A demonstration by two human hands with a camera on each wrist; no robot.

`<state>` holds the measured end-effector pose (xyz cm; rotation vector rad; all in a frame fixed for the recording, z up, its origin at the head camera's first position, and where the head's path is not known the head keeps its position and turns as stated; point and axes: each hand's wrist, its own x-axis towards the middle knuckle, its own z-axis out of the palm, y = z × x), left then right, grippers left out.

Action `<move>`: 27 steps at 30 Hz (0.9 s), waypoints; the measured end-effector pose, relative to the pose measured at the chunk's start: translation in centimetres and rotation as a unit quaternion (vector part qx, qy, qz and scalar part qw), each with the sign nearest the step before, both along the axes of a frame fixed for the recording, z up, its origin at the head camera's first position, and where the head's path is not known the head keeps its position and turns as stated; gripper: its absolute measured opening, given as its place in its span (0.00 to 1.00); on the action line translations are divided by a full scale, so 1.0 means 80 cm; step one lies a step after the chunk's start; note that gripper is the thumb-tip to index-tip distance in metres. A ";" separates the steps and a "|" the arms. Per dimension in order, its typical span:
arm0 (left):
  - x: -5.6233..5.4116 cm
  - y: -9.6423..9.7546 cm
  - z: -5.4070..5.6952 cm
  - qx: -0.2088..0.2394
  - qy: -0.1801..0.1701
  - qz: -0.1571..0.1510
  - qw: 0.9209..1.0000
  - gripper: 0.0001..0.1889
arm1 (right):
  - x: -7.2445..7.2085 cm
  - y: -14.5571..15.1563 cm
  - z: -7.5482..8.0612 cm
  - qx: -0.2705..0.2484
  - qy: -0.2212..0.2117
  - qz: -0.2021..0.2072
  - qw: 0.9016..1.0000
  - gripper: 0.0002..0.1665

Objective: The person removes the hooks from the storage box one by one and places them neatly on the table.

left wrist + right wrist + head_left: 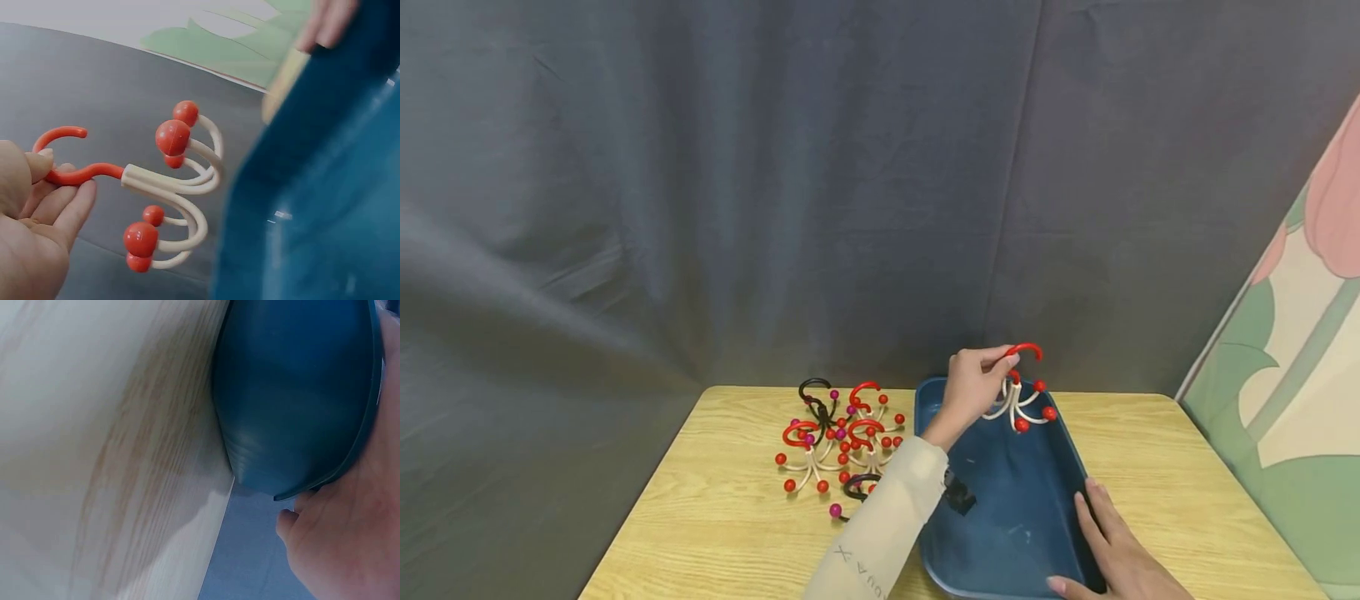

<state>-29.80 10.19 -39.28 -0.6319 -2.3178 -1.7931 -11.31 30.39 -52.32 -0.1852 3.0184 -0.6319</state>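
Observation:
My left hand (976,387) pinches the curved red top of a multi-arm hanging hook (1015,400) between thumb and fingers, over the far end of a blue tray (1011,533). In the left wrist view, this hook (169,184) shows a red stem and several cream arms curling up to red ball tips. Fingers of my right hand (1123,554) lie fairly straight along the tray's right rim, the thumb over its near part. Seen from the right wrist, the hand (350,531) rests alongside the tray wall (294,406).
Left of the tray, several similar hooks crowd the wooden table (700,500): a cream-and-red hook (808,458) and a black hook (823,412) with magenta balls among them. My left sleeve (880,517) covers part of the group. Behind the table hangs a grey curtain (850,208).

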 end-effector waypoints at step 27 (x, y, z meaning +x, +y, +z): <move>0.068 -0.177 0.111 -0.068 0.057 -0.086 0.992 0.16 | 0.004 0.001 -0.007 0.016 0.007 0.004 1.000 0.76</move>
